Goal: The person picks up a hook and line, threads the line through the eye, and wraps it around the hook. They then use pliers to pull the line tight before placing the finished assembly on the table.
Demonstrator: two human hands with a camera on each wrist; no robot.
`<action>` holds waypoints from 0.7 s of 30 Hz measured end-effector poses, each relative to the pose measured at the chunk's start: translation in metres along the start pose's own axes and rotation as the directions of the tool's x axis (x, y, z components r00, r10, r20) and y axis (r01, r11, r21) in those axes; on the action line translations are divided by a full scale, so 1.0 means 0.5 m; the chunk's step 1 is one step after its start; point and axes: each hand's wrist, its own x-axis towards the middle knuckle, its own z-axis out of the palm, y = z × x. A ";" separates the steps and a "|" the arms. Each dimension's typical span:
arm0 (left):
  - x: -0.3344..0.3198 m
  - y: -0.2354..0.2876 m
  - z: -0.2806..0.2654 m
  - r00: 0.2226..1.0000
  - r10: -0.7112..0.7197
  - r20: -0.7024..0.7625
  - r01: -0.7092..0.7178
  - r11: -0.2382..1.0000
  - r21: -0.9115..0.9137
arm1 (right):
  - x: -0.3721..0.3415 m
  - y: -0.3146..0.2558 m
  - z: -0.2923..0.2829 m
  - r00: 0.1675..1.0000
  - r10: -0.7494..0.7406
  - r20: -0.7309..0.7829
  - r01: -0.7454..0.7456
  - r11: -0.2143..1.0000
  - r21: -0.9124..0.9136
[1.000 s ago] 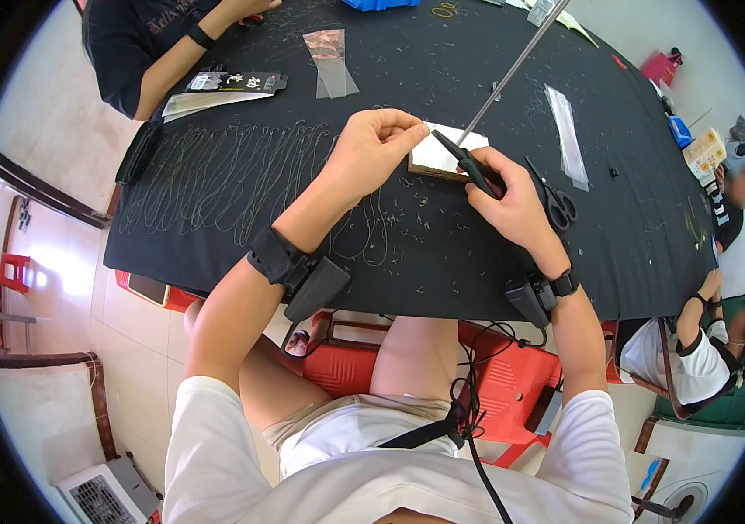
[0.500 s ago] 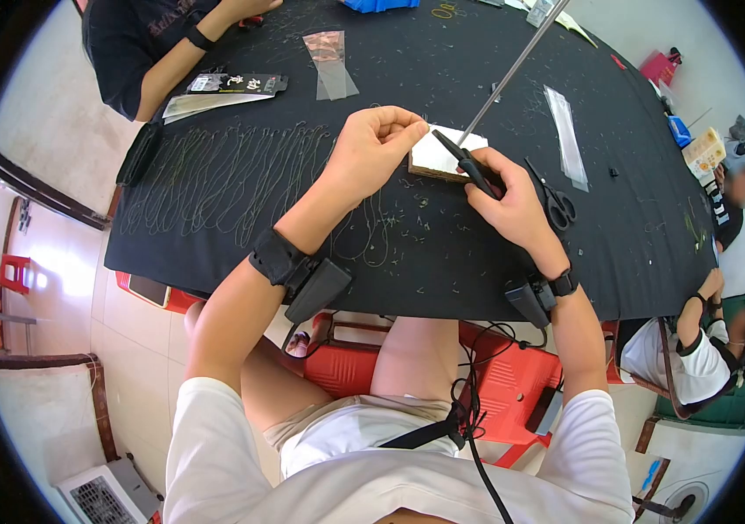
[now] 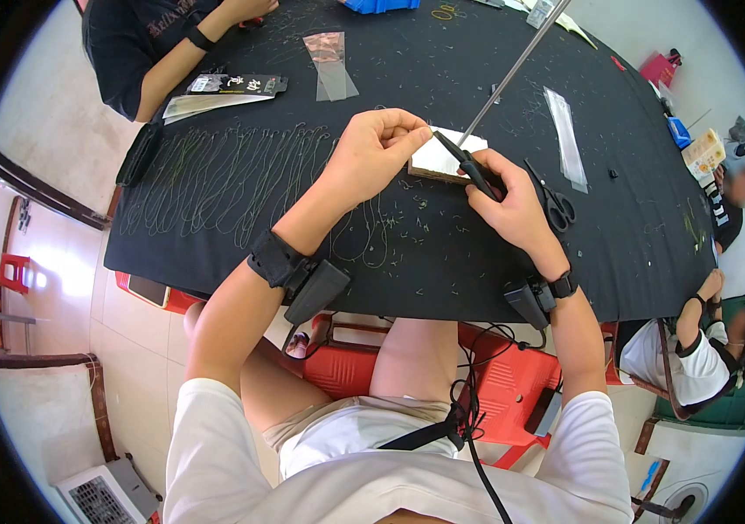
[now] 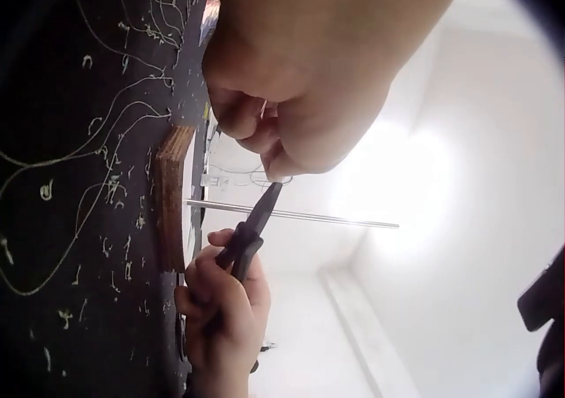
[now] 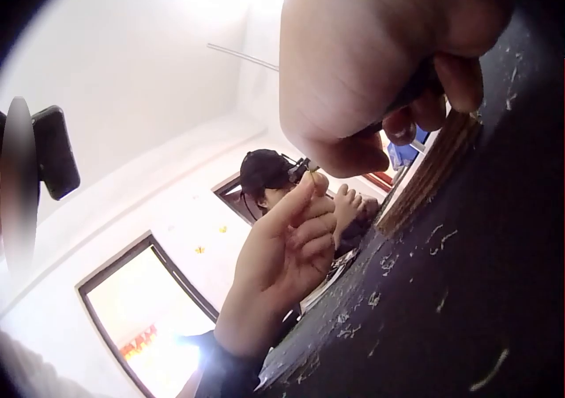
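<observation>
Thumb and forefinger of my left hand [image 3: 377, 153] pinch a fine thread-like line, of which a thin loop [image 4: 256, 178] shows by the fingertips in the left wrist view. My right hand [image 3: 516, 199] grips black pliers [image 3: 470, 166] by the handles. Their narrow tip [image 4: 275, 189] points up at the left fingertips and meets them in the left wrist view. Below both hands lies a block [image 3: 432, 157] with a white top and brown sides. A thin metal rod [image 3: 512, 74] rises aslant from it.
Many looped lines [image 3: 224, 188] lie in a row on the black-covered table [image 3: 442, 279], left of the hands. Black scissors [image 3: 557, 208] rest beside the right wrist. Clear bags [image 3: 567, 140], a printed packet [image 3: 237, 83] and scattered clippings surround the work. Another person's arm [image 3: 167, 70] is across the table.
My left hand has shifted very slightly right and down, nearer the pliers' tip. The right hand and the pliers stay almost still.
</observation>
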 end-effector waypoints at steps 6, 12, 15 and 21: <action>0.001 -0.008 0.005 0.997 0.031 -0.067 -0.036 0.997 -0.066 | 0.000 0.003 0.001 1.000 -0.011 0.000 0.011 1.000 -0.016; 0.001 -0.008 0.004 1.000 -0.016 -0.023 0.015 0.999 -0.032 | 0.000 0.002 -0.001 1.000 -0.006 0.003 0.006 1.000 -0.027; 0.002 -0.013 0.006 0.998 0.003 -0.060 -0.008 0.997 -0.081 | 0.001 0.002 0.001 1.000 -0.001 0.012 0.001 1.000 -0.018; 0.000 -0.004 0.003 1.000 -0.016 -0.006 0.016 0.998 -0.053 | 0.000 -0.002 -0.002 1.000 -0.004 0.004 0.004 0.999 -0.032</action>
